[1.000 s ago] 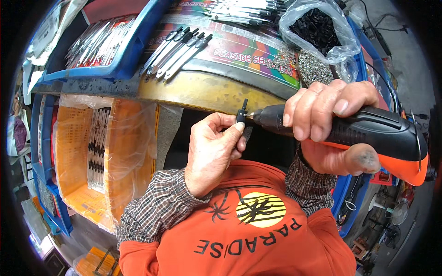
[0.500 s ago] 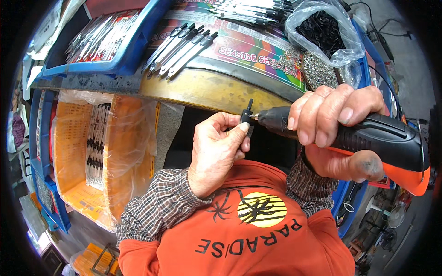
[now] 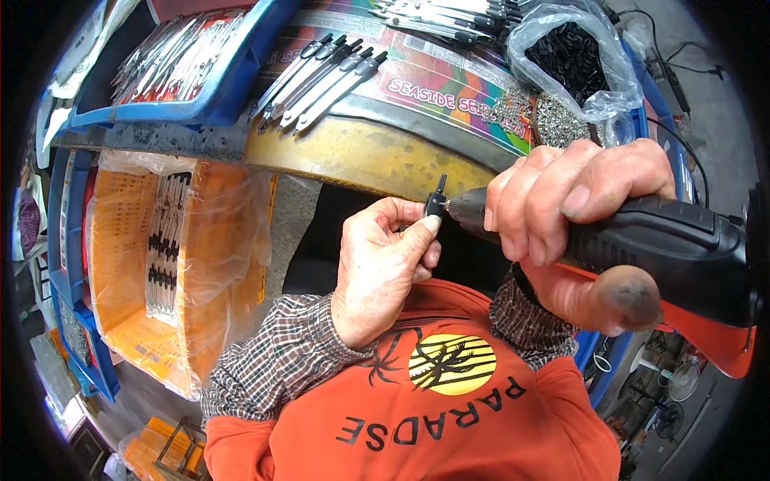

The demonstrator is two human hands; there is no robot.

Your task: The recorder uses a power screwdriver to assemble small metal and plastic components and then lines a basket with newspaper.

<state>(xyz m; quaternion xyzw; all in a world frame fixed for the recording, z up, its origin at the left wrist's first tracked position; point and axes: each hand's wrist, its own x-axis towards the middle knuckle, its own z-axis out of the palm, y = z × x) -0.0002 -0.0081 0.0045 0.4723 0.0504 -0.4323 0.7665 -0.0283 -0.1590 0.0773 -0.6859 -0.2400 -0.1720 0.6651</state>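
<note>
Between the thumb and fingers of my left hand (image 3: pixel 377 264) is the black head of a drawing compass (image 3: pixel 435 204), its thin peg pointing up. The rest of that compass is hidden by my fingers. My right hand (image 3: pixel 553 200) wraps around a black and orange electric screwdriver (image 3: pixel 666 232), held level. Its bit meets the right side of the compass head, close to my left thumb. On the bench ahead, a row of drawing compasses (image 3: pixel 329 84) with silver legs and black heads lies slanted.
More compasses (image 3: pixel 449 18) lie at the far side of the bench. A clear bag of black parts (image 3: pixel 561 60) and a heap of small screws (image 3: pixel 557 120) are at right. A blue tray (image 3: pixel 216 112) and an orange crate (image 3: pixel 120 248) holding compasses stand at left.
The screwdriver's rear end has swung slightly down and to the right, and my right hand has turned with it. My left hand still pinches the compass, nearly unmoved.
</note>
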